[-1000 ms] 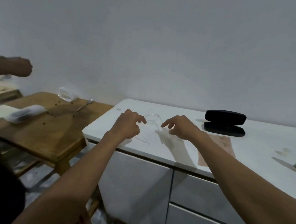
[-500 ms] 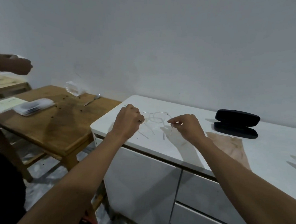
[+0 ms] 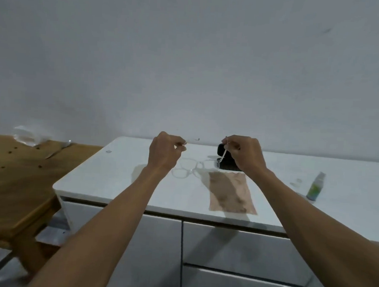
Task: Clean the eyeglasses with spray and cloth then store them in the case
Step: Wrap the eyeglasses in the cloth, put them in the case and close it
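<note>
Clear-framed eyeglasses hang above the white cabinet top, lenses tipped downward. My left hand pinches one temple arm, and my right hand pinches the other. A pinkish-beige cloth lies flat on the top, just right of the glasses. The black glasses case sits behind my right hand, mostly hidden by it. A small green spray bottle stands at the far right.
A wooden table stands to the left of the cabinet, with crumpled plastic at its back edge. Cabinet drawers lie below the top. A plain wall rises behind.
Both hands have lifted the glasses off the cabinet top by the temple arms and spread them. The camera has swung right, bringing the spray bottle into view.
</note>
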Tool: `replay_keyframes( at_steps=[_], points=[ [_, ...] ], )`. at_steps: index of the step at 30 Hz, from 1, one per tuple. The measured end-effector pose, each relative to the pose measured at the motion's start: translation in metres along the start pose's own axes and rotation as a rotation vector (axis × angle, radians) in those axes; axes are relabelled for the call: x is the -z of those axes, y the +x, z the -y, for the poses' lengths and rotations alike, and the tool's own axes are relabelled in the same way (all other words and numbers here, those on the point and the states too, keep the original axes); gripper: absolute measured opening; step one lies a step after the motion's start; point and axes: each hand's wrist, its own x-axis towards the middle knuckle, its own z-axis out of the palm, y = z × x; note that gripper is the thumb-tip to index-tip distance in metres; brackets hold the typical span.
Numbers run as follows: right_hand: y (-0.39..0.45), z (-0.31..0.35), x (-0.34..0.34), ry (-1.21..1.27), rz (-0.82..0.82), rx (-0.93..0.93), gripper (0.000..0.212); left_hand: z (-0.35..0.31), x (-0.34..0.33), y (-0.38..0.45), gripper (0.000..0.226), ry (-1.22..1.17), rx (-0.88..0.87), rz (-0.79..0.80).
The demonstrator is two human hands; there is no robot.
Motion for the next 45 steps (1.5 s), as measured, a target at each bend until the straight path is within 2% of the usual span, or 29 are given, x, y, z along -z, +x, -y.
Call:
replay_keyframes(
  at_steps=[7,19,22,25,27,29,32,35,38,40,43,45],
  points=[
    [-0.027,-0.043,0.058,-0.048,-0.046,-0.095,0.027,-0.052,-0.045,-0.011,0.014,-0.084,-0.038,0.169],
    [-0.058,-0.059,0.061,-0.075,0.041,-0.114,0.024,-0.049,-0.052,-0.037,0.014,-0.147,-0.033,0.257],
    [-0.057,-0.054,0.066,-0.055,0.092,-0.081,0.022,-0.048,-0.047,-0.036,0.024,-0.134,-0.075,0.317],
    [-0.053,-0.055,0.073,-0.042,0.148,-0.108,0.038,-0.041,-0.044,-0.035,0.043,-0.083,-0.102,0.404],
    [-0.049,-0.061,0.077,-0.034,0.14,-0.152,0.049,-0.033,-0.046,-0.033,0.051,-0.062,-0.089,0.425],
    [-0.045,-0.07,0.077,0.01,0.099,-0.212,0.049,-0.024,-0.051,-0.029,0.052,-0.044,-0.059,0.425],
    [-0.036,-0.085,0.07,0.107,0.1,-0.325,0.034,-0.013,-0.063,-0.02,0.044,-0.055,-0.007,0.412],
    [-0.027,-0.097,0.057,0.215,0.226,-0.442,0.023,-0.008,-0.078,-0.009,0.023,-0.079,0.03,0.438],
    [-0.016,-0.108,0.04,0.196,0.318,-0.489,0.019,-0.011,-0.092,0.0,0.011,-0.102,0.077,0.469],
    [-0.009,-0.113,0.029,0.151,0.344,-0.483,0.017,-0.013,-0.101,0.005,0.009,-0.09,0.109,0.49],
    [0.0,-0.118,0.018,0.009,0.4,-0.371,0.013,-0.015,-0.11,0.012,0.005,-0.082,0.151,0.519],
    [0.004,-0.119,0.014,-0.075,0.452,-0.297,0.012,-0.013,-0.114,0.016,0.012,-0.076,0.151,0.55]
  ],
)
